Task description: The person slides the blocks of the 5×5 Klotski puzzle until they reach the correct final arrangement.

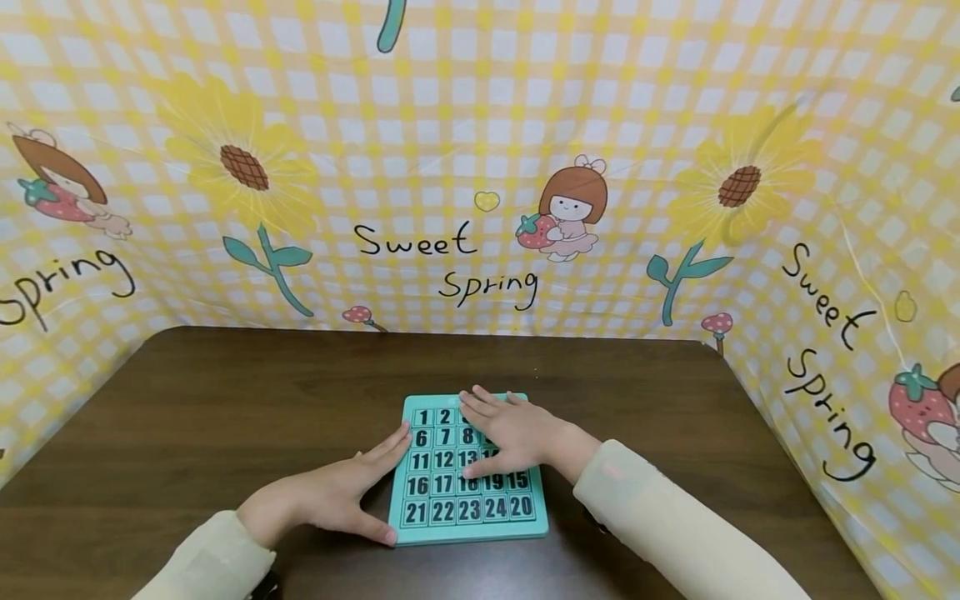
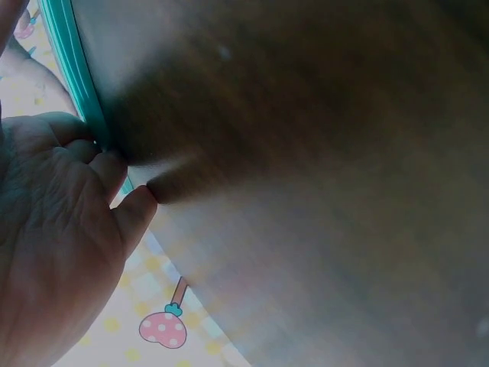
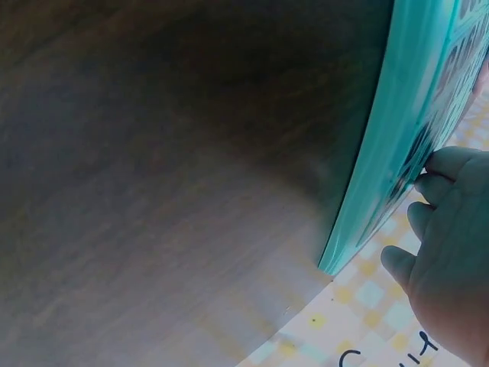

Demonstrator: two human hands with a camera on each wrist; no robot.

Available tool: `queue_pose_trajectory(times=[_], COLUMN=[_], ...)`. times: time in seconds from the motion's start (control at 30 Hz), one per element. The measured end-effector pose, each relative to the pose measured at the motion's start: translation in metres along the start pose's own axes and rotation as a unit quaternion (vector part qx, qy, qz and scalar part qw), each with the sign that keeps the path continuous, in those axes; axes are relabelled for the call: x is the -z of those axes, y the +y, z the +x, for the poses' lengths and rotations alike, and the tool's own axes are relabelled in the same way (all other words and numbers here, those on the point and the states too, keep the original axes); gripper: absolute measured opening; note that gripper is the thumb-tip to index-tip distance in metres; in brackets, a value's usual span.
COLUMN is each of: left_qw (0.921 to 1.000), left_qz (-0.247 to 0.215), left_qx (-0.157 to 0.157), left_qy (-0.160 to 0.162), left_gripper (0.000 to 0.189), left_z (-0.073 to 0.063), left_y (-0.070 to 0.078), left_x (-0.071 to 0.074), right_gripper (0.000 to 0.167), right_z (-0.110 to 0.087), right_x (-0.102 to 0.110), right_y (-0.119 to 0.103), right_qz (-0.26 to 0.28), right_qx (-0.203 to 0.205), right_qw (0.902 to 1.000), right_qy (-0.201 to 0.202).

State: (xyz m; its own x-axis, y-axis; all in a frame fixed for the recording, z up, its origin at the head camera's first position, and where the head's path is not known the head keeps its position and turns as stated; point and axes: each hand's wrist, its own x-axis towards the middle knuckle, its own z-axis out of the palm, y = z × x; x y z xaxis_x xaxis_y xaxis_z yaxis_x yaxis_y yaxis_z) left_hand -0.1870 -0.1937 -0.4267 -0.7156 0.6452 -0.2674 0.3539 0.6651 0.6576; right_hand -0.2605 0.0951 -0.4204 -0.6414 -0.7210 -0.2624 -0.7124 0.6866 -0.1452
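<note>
A teal number slide puzzle lies flat on the table in the head view, its tiles bearing black numbers. The bottom row reads 21, 22, 23, 24, 20. Along its left side my left hand spreads, thumb at the near corner and fingertips at the upper left edge. Over the upper right tiles lies my right hand, fingers extended, thumb near the 18; it hides several tiles. The left wrist view has the left palm beside the puzzle's teal edge. In the right wrist view, the right hand's fingers overlap the tile face.
A dark brown wooden table carries the puzzle near its front middle. Behind it and on both sides hangs a yellow checked cloth printed with flowers, figures and "Sweet Spring". Pale sleeves cover both forearms.
</note>
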Motion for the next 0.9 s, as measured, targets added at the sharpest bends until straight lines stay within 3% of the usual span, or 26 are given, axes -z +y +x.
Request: queue_pose_trajectory(times=[0.3, 0.6, 0.9], left_qw=[1.0000, 1.0000, 1.0000], left_qz=[0.005, 0.008, 0.005], left_qx=[0.001, 0.002, -0.001], left_qy=[0.005, 0.004, 0.000], left_gripper=[0.121, 0.121, 0.120], left_z=[-0.001, 0.001, 0.000], left_y=[-0.003, -0.001, 0.000], left_x=[-0.001, 0.001, 0.000], right_gripper=[0.096, 0.097, 0.097], right_z=[-0.017, -0.043, -0.042], right_x=[0.000, -0.004, -0.008], right_y=[0.013, 0.037, 0.035], right_qz=[0.017, 0.035, 0.033], right_qx=[0.002, -0.040, -0.036], right_qw=[0.9998, 0.9985, 0.9988], right_qy=[0.009, 0.012, 0.009])
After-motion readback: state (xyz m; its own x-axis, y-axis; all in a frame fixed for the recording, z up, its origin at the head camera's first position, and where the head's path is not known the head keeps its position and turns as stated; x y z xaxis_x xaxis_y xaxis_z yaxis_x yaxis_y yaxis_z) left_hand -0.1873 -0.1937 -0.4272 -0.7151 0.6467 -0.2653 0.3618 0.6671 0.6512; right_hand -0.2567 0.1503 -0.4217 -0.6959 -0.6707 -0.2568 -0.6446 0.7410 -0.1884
